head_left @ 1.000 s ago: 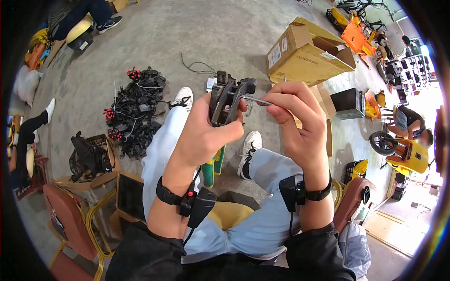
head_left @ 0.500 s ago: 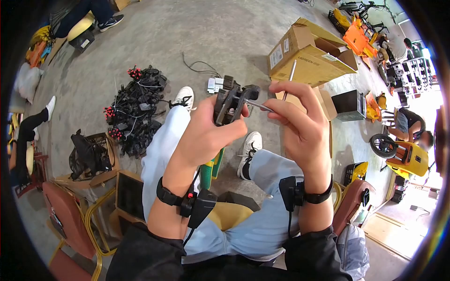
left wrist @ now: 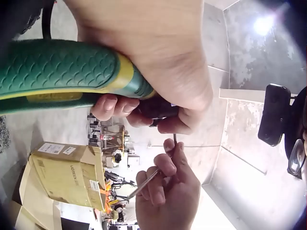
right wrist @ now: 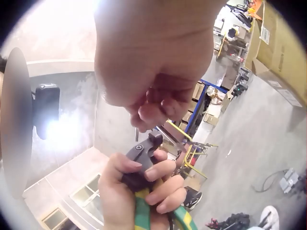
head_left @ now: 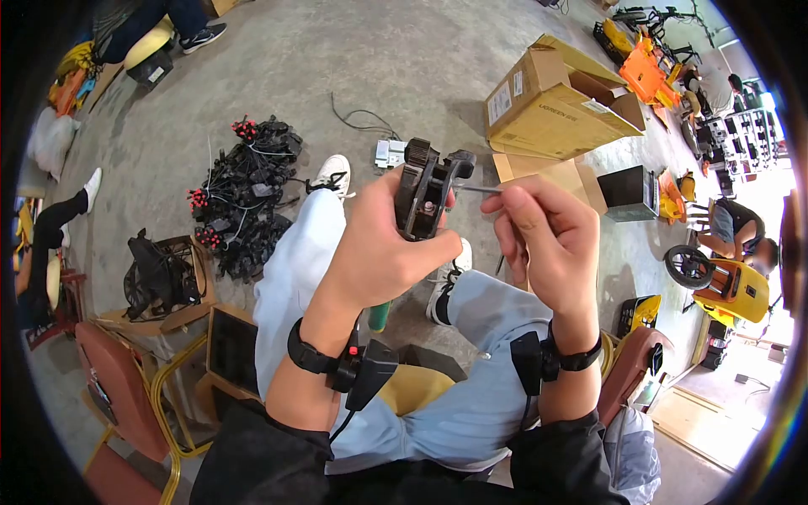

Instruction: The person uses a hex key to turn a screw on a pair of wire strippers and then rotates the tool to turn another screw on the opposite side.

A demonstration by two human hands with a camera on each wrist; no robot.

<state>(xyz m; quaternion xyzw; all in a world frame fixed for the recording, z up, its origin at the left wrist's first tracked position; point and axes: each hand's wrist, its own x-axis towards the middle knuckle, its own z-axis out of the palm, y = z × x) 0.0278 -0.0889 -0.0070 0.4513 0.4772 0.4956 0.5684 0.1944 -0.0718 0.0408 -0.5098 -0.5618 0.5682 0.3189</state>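
Observation:
My left hand (head_left: 370, 261) grips a plier-like hand tool by its black head (head_left: 425, 198), fingers wrapped round it and thumb along the near side. Green-and-yellow handles (left wrist: 62, 69) run back beneath that palm. A bolt shows on the head in the right wrist view. Opposite it, my right hand (head_left: 560, 240) pinches a thin metal hex key (head_left: 478, 188) between thumb and fingers. The key's short arm points left, its end right at the tool's head. In the left wrist view its long arm (left wrist: 146, 183) slants away past the curled fingers.
An opened cardboard box (head_left: 560, 114) stands ahead on the right. On the concrete floor at left lies a heap of black parts with red tips (head_left: 252, 189). A small pale device (head_left: 390, 154) sits beyond the tool. Brown chairs (head_left: 118, 383) flank both sides.
My right hand has turned and lowered, and the hex key's long arm has swung from pointing up to pointing down behind the fingers. The left hand, still holding the tool, has shifted slightly right.

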